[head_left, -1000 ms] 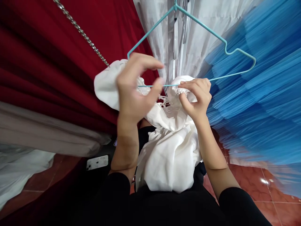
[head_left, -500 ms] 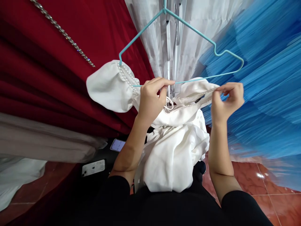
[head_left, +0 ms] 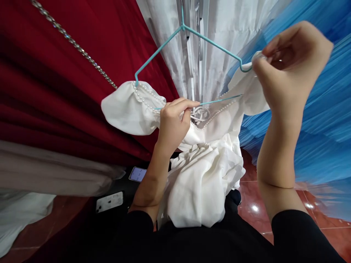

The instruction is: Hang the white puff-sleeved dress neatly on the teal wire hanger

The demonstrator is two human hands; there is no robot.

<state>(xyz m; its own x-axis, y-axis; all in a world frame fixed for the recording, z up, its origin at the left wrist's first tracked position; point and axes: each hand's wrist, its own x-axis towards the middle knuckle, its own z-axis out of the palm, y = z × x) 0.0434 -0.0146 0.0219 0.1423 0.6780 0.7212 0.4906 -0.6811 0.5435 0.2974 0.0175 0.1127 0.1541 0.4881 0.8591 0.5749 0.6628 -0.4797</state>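
A white dress (head_left: 203,175) with pearl-trimmed neckline hangs partly on a light-blue hanger (head_left: 161,47), its skirt bunched on my lap. The left puff sleeve (head_left: 128,109) sits over the hanger's left end. My left hand (head_left: 175,122) pinches the neckline and the hanger's lower bar near the middle. Raised at the upper right, my right hand (head_left: 290,65) pinches the edge of the other sleeve (head_left: 253,89), which lies around the hanger's right end. White laces show between the hands.
Red fabric (head_left: 109,47) with a beaded strand hangs at left, blue tulle (head_left: 323,138) at right. White curtains (head_left: 233,22) and metal poles are behind. Two phones (head_left: 109,201) (head_left: 137,174) lie at lower left, above red floor tiles (head_left: 255,204).
My right hand has moved up and outward, drawing the right sleeve over the hanger's right end. My left hand stays at the middle, and the hanger sits slightly lower and more to the left.
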